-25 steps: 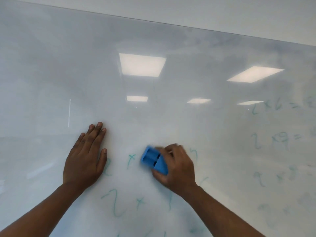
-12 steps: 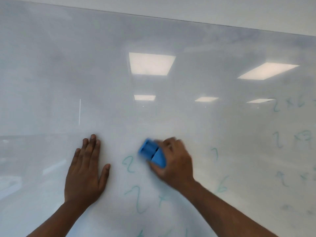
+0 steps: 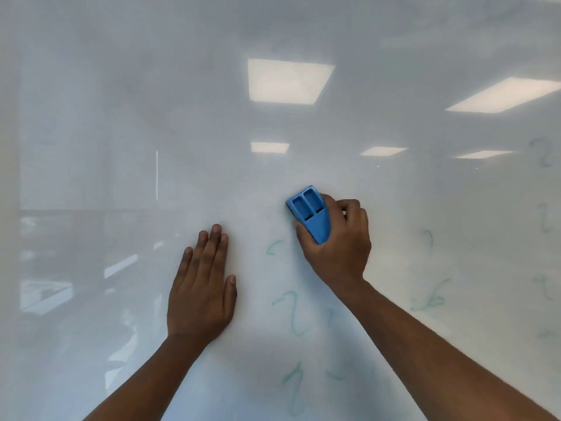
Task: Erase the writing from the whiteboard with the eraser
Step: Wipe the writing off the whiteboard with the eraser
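Note:
The whiteboard fills the whole view. My right hand grips the blue eraser and holds it against the board near the middle. Faint green writing runs below the eraser, and a partly wiped stroke lies just left of my right hand. More green digits stand further right and along the right edge. My left hand presses flat on the board with straight fingers, left of the writing.
Ceiling lights and room shapes reflect in the glossy board. The upper and left parts of the board carry only a grey smear of wiped ink.
The eraser and my right hand have swept up and to the right over the top row, which is now nearly gone. The view has shifted left. My left hand stays flat.

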Available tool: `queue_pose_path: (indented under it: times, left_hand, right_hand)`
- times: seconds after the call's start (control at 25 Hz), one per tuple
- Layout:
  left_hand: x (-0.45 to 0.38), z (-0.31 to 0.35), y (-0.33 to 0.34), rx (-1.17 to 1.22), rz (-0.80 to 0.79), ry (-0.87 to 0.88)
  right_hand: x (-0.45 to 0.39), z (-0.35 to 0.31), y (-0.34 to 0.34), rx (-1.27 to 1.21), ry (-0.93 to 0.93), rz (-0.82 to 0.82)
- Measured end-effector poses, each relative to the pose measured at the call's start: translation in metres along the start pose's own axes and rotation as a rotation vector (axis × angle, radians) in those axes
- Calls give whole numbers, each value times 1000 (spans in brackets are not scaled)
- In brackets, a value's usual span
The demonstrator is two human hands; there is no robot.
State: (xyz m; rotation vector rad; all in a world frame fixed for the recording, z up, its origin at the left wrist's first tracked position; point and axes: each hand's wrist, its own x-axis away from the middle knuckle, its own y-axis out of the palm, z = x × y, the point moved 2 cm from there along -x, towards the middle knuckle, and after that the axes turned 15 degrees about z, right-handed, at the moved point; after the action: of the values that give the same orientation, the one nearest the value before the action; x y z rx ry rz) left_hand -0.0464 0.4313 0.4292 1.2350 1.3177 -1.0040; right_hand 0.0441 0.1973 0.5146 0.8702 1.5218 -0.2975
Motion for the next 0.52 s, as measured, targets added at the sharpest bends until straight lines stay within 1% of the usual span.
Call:
queue_pose_path:
  times: [0.04,0.08,0.12,0.2,0.24,0.28,0.32,0.36,0.4,0.48,0.52]
  left_hand:
    - [-2,3,2,-3,2,-10]
    - [-3,-3,1,-7,-6,-17]
    - [-5,-4,0,-3,-11,-24]
    - [-6,0,-1,9,5,-22]
    - [-3,-1,-2,3,2,-19]
    - [3,-3,-3,-2,-7,-16]
    - [11,-4,-4,4,-14,-9]
    - [20,-6,-5,4,-14,-1]
    - [26,-6,-5,4,-10,7]
    - [29,-5,-3,4,-5,4]
    - [28,-5,-3,8,-3,-5]
  right_hand:
    - [-2,-5,1,35,66,38]
    - [12,-17,5,37,31,54]
    - [36,-20,5,4,-75,23]
    - [84,-16,-15,-106,-439,-121]
    - [99,-13,-26,-155,-589,-212]
    - [104,-8,-33,-186,-692,-283]
    - [97,-5,-33,-182,-733,-295]
    - [78,-5,-27,-144,-677,-263]
    - [51,-4,-18,-76,-526,-186]
    - [2,-7,-2,59,-105,-12]
    - [-2,-12,-1,73,7,22]
